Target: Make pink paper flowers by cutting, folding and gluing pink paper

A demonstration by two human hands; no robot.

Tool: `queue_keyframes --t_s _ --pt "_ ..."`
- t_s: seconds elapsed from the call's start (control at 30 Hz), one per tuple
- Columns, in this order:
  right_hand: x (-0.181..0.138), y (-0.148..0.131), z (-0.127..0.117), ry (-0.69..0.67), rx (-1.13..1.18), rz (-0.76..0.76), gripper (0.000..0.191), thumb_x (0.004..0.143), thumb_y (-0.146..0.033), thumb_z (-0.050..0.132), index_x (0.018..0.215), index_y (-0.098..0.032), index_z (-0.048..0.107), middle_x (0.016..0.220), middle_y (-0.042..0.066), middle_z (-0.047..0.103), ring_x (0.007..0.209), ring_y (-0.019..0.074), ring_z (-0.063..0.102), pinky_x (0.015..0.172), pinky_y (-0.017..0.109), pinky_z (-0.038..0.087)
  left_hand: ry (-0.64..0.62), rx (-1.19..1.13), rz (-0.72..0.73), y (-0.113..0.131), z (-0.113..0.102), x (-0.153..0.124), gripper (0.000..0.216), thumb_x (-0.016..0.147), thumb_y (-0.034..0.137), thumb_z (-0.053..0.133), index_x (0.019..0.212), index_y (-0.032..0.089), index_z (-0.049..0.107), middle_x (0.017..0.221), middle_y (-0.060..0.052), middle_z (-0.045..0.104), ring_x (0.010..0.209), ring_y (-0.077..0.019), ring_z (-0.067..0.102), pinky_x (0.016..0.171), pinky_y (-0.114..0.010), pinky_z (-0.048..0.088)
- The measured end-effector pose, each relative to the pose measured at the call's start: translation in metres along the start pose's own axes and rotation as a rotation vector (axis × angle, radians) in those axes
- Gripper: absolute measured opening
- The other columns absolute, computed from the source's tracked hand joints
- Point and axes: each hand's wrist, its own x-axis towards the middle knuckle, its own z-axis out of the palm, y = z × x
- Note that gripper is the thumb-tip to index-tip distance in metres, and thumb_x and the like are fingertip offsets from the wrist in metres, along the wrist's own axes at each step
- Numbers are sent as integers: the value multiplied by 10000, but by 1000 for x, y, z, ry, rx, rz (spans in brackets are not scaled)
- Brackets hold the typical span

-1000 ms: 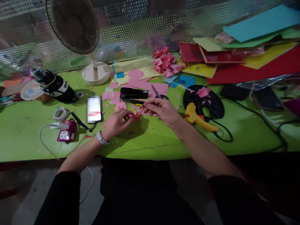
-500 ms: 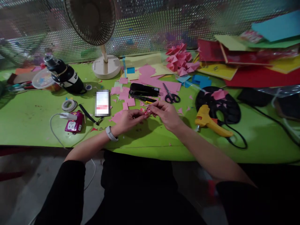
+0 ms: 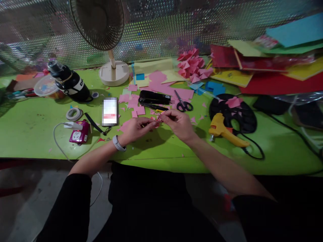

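Note:
My left hand (image 3: 139, 129) and my right hand (image 3: 178, 124) meet above the green table, fingertips pinched on a small piece of pink paper (image 3: 158, 120). Most of the paper is covered by my fingers, so its folds cannot be made out. Just beyond my hands lie a black stapler (image 3: 154, 97), a dark cutter with a yellow part (image 3: 154, 107) and black-handled scissors (image 3: 184, 105). Pink paper squares (image 3: 139, 110) and scraps are scattered around them. A cluster of folded pink paper pieces (image 3: 193, 65) sits at the back.
A yellow glue gun (image 3: 227, 131) rests by a black palette-shaped tray (image 3: 248, 116) on the right. To the left are a phone (image 3: 110, 111), a purple power adapter (image 3: 79, 132), a tape roll (image 3: 74, 114) and a black bottle (image 3: 70, 82). A fan (image 3: 114, 73) stands behind; coloured paper sheets (image 3: 272, 79) are stacked far right.
My hands stay together on the pink paper, with only slight finger movement. The view has shifted a little, so things on the right appear slightly further left.

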Motion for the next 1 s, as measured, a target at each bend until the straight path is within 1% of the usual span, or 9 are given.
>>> queue_keyframes --t_s 0.1,0.27,0.33,0.4,0.53,0.67,0.8,0.9,1.0 --pt "0 1 0 -4 7 8 279 800 -484 753 771 -211 703 759 23 713 687 153 634 660 315 538 -12 10 14 3 -1 1 305 872 421 662 1003 163 758 925 -91 773 717 -134 669 633 -243 526" --pt "-1 0 4 -10 27 29 282 780 -484 763 759 -210 700 763 28 712 686 157 639 648 317 549 -22 77 7 5 0 0 215 865 325 633 943 175 766 820 -48 766 635 -108 617 573 -224 480" --pt "-1 0 4 -17 31 36 263 780 -467 761 761 -212 702 762 28 712 682 157 640 650 320 551 -27 68 -8 5 0 0 213 863 323 629 923 171 766 784 -39 755 604 -100 600 547 -220 466" --pt "-1 -1 2 -54 48 45 219 793 -429 747 792 -213 713 779 30 718 700 161 650 670 326 558 -43 4 -50 4 -1 0 230 862 344 633 905 159 763 788 -47 753 608 -103 616 543 -219 473" --pt "-1 -5 -3 -137 86 40 122 812 -332 694 832 -214 721 834 36 728 779 180 673 738 351 572 -91 -199 -172 3 -4 3 249 845 370 671 928 152 756 879 -77 768 639 -109 667 570 -221 520" --pt "-1 -8 -4 -200 66 -10 68 789 -270 684 795 -209 715 820 30 719 767 176 667 746 351 564 -130 -289 -242 4 -6 4 244 835 376 701 923 153 749 894 -82 771 621 -99 675 584 -216 536" --pt "-1 -8 -2 -196 18 -54 74 790 -268 681 774 -201 710 801 31 716 744 173 658 733 352 559 -142 -311 -253 3 -7 4 217 838 355 705 890 148 742 864 -77 770 611 -98 679 571 -208 533" --pt "-1 -5 -2 -167 -59 -127 72 810 -260 667 787 -205 706 810 33 718 770 180 662 747 361 563 -123 -292 -240 0 -6 4 217 841 353 704 891 145 744 859 -76 769 620 -100 683 572 -205 534" --pt "-1 0 -3 -79 -182 -277 67 837 -245 649 830 -220 711 852 38 725 807 191 671 757 371 569 -80 -285 -213 -2 -6 4 273 829 375 717 946 130 748 889 -92 773 639 -106 689 588 -210 544"
